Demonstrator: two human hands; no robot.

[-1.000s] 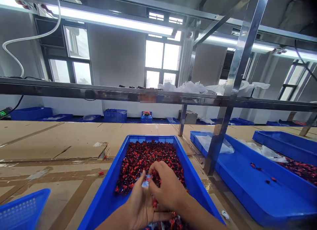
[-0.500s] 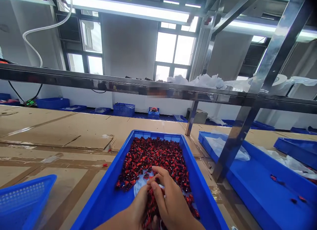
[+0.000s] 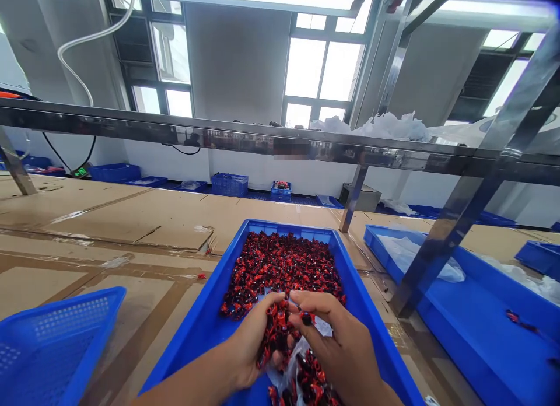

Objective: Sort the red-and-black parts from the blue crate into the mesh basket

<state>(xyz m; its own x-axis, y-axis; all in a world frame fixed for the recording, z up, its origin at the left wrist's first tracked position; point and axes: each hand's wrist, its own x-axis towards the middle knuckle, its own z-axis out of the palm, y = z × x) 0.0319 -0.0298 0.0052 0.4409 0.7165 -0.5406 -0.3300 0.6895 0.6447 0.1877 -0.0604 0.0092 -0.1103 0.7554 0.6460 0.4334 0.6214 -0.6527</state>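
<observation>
A long blue tray holds a heap of small red-and-black parts, too small for me to tell their kind. Over its near half, my left hand is cupped around a clump of the same parts. My right hand is beside it, thumb and fingers pinched on one small red-and-black part with a dark round end. Crumpled clear plastic and more loose parts show below and between the hands. The left fingers are partly hidden under the clump.
A perforated blue basket sits at the left on the taped cardboard tabletop. To the right is another blue tray with plastic film and a few parts. A slanting metal post and a shelf rail stand beyond the tray.
My hands have drawn slightly apart, and the right one has moved right, showing the clump in the left palm and a part at the right fingertips. The view has shifted a little.
</observation>
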